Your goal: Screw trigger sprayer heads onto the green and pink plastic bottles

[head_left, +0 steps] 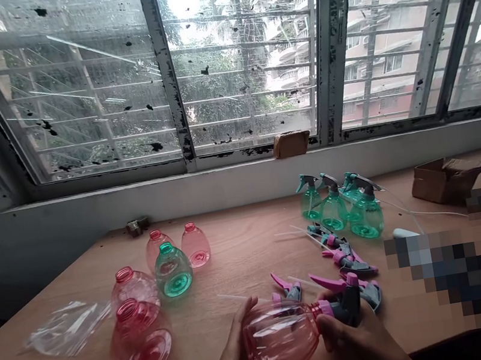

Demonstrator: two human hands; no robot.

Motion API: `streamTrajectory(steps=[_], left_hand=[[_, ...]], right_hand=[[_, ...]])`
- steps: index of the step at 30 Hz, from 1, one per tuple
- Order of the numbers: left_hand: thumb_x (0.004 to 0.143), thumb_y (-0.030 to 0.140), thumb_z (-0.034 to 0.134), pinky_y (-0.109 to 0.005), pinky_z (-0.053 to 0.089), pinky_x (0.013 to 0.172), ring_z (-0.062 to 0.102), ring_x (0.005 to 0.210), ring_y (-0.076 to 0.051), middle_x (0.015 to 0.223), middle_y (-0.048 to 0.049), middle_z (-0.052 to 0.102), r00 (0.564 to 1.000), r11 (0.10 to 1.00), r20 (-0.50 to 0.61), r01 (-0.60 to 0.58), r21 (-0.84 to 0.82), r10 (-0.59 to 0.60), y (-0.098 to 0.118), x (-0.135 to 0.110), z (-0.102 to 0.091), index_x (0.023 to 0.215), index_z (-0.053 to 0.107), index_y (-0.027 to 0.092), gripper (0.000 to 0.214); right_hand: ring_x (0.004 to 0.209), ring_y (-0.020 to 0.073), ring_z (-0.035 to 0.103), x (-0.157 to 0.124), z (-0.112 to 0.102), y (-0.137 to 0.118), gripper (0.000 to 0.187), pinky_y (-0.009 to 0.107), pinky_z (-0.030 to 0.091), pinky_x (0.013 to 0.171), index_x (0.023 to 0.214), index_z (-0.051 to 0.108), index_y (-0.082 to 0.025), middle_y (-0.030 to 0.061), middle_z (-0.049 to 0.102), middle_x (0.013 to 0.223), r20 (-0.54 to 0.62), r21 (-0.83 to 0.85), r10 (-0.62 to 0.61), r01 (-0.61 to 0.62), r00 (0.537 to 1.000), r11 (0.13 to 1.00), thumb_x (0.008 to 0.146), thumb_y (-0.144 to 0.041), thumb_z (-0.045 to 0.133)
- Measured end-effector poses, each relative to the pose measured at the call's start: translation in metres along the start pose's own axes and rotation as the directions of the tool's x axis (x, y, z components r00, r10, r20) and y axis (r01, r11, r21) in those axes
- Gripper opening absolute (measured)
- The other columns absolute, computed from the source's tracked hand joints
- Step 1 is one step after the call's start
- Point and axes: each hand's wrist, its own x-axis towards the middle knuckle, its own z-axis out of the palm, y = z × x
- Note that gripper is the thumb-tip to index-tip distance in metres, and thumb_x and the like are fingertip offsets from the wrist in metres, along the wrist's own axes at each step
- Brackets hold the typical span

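A clear pink spray bottle lies on its side in the air between my hands, its base to the left. My left hand wraps round the base end. At the neck, my right hand grips the pink collar and dark grey spray head. Just behind the bottle, loose pink-and-grey trigger heads with thin tubes lie on the table. To the left stand several open pink bottles and one open green bottle, without spray heads.
Several green bottles with spray heads stand at the back right, near an open cardboard box. A crumpled plastic bag lies at the left of the wooden table. Blurred blocks cover the right side. A window runs behind.
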Motion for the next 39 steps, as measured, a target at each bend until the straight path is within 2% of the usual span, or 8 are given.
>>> streamTrajectory(steps=[5, 12, 17, 22, 27, 32, 37, 39], left_hand=[[0.094, 0.067, 0.054, -0.053, 0.011, 0.129, 0.023, 0.157, -0.034, 0.167, -0.0088, 0.037, 0.996, 0.994, -0.084, 0.013, 0.111, -0.004, 0.001, 0.003, -0.006, 0.154, 0.039, 0.031, 0.072], [0.078, 0.045, 0.087, -0.052, 0.012, 0.128, 0.026, 0.155, -0.036, 0.169, -0.0067, 0.027, 0.995, 0.986, 0.021, -0.1, 0.136, 0.098, -0.015, 0.003, -0.004, 0.159, 0.018, 0.041, 0.107], [0.072, 0.053, 0.09, -0.057, 0.017, 0.126, 0.027, 0.154, -0.039, 0.172, -0.0119, 0.017, 0.994, 0.986, 0.013, -0.111, 0.121, 0.11, -0.021, 0.006, -0.005, 0.16, 0.007, 0.038, 0.122], [0.093, 0.071, 0.05, -0.057, 0.012, 0.127, 0.024, 0.156, -0.036, 0.169, -0.0137, 0.03, 0.999, 0.991, -0.049, 0.004, 0.135, 0.003, -0.008, 0.007, -0.006, 0.156, 0.03, 0.029, 0.078], [0.081, 0.053, 0.082, -0.052, 0.022, 0.126, 0.029, 0.154, -0.036, 0.17, -0.0106, 0.026, 0.999, 0.988, -0.033, -0.032, 0.148, 0.038, -0.002, 0.003, 0.001, 0.158, 0.017, 0.036, 0.102], [0.072, 0.05, 0.09, -0.054, 0.02, 0.127, 0.027, 0.154, -0.04, 0.17, -0.011, 0.023, 0.998, 0.986, -0.021, -0.057, 0.159, 0.061, -0.011, 0.004, -0.001, 0.16, 0.012, 0.038, 0.118], [0.093, 0.072, 0.047, -0.061, 0.017, 0.125, 0.031, 0.152, -0.039, 0.167, -0.015, 0.031, 0.996, 0.991, -0.088, -0.017, 0.13, 0.028, -0.02, 0.01, -0.01, 0.155, 0.031, 0.03, 0.076], [0.094, 0.072, 0.047, -0.061, 0.016, 0.126, 0.031, 0.153, -0.039, 0.167, -0.0147, 0.033, 0.995, 0.99, -0.103, 0.009, 0.144, 0.006, -0.019, 0.01, -0.01, 0.154, 0.032, 0.03, 0.075]], right_hand=[[0.046, 0.0186, 0.061, 0.0, -0.003, 0.004, 0.048, 0.027, 0.049, 0.047, 0.094, 0.068, -0.014, 0.003, 0.07, 0.054, 0.024, -0.003, 0.019, -0.019, 1.0, 1.0, 0.081, -0.057, 0.085], [0.045, 0.017, 0.059, 0.0, -0.002, -0.002, 0.049, 0.025, 0.049, 0.045, 0.096, 0.065, -0.014, 0.0018, 0.069, 0.053, 0.02, 0.013, 0.003, -0.004, 1.0, 1.0, 0.082, -0.057, 0.084], [0.045, 0.0163, 0.059, 0.0, 0.0, -0.001, 0.049, 0.025, 0.049, 0.045, 0.091, 0.068, -0.013, 0.0019, 0.068, 0.053, 0.025, -0.008, 0.022, -0.022, 0.999, 1.0, 0.081, -0.058, 0.085], [0.044, 0.0159, 0.06, -0.001, -0.001, 0.001, 0.048, 0.024, 0.049, 0.045, 0.087, 0.069, -0.014, 0.0021, 0.069, 0.052, 0.026, -0.017, 0.019, -0.018, 0.999, 1.0, 0.079, -0.058, 0.087], [0.045, 0.0162, 0.06, -0.001, -0.001, 0.001, 0.047, 0.024, 0.05, 0.046, 0.088, 0.069, -0.014, 0.0017, 0.069, 0.052, 0.028, 0.02, 0.014, -0.015, 0.999, 1.0, 0.079, -0.056, 0.088], [0.044, 0.0163, 0.06, -0.001, 0.0, 0.003, 0.047, 0.024, 0.05, 0.046, 0.087, 0.069, -0.014, 0.0019, 0.069, 0.051, 0.014, 0.02, 0.036, -0.037, 0.999, 0.999, 0.077, -0.055, 0.089], [0.044, 0.0173, 0.061, -0.001, 0.0, 0.004, 0.05, 0.026, 0.051, 0.046, 0.091, 0.068, -0.014, 0.0016, 0.07, 0.051, 0.014, 0.028, 0.042, -0.042, 0.999, 0.999, 0.076, -0.056, 0.09], [0.044, 0.0174, 0.061, -0.001, -0.001, 0.004, 0.052, 0.026, 0.051, 0.045, 0.091, 0.067, -0.014, 0.0017, 0.07, 0.051, 0.006, 0.03, 0.05, -0.05, 0.999, 0.998, 0.074, -0.057, 0.091]])
